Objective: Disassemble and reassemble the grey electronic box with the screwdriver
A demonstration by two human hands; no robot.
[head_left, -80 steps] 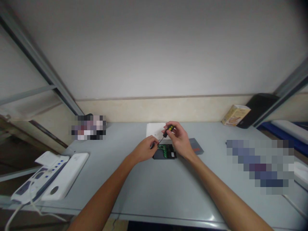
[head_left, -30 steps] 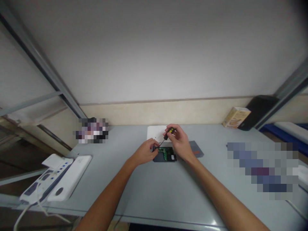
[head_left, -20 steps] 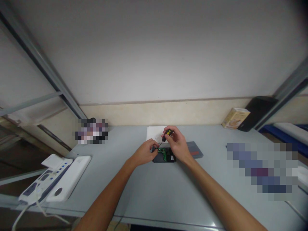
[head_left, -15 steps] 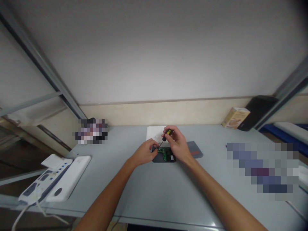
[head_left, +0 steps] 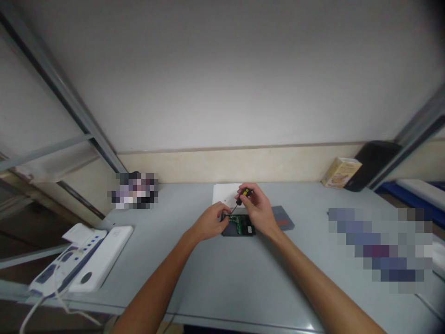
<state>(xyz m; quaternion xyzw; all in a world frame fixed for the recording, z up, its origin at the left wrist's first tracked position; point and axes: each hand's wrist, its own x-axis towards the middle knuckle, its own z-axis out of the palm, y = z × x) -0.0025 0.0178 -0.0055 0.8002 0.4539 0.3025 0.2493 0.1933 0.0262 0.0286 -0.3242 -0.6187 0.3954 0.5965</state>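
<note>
A small opened electronic device (head_left: 249,228), a dark casing with a green circuit board, lies flat on the table. My right hand (head_left: 259,206) is closed around the black-and-yellow handle of a screwdriver (head_left: 238,201). Its thin shaft slants down to the left, with the tip at the board's upper left part. At the device's left end is my left hand (head_left: 212,221), its fingers curled on the casing close to the tip. Those fingers hide that corner and any screw there. Behind the device lies a white sheet of paper (head_left: 222,194).
A flat grey case (head_left: 283,219) with a reddish patch lies right of the device, partly behind my right hand. At the left stand a power strip (head_left: 59,269) with cables and a white slab-like device (head_left: 104,255). A yellow box (head_left: 340,172) leans near a black object (head_left: 373,162).
Both hands and the screwdriver hold nearly the same place over the device. The whole view has shifted slightly; the screwdriver handle may have turned a little.
</note>
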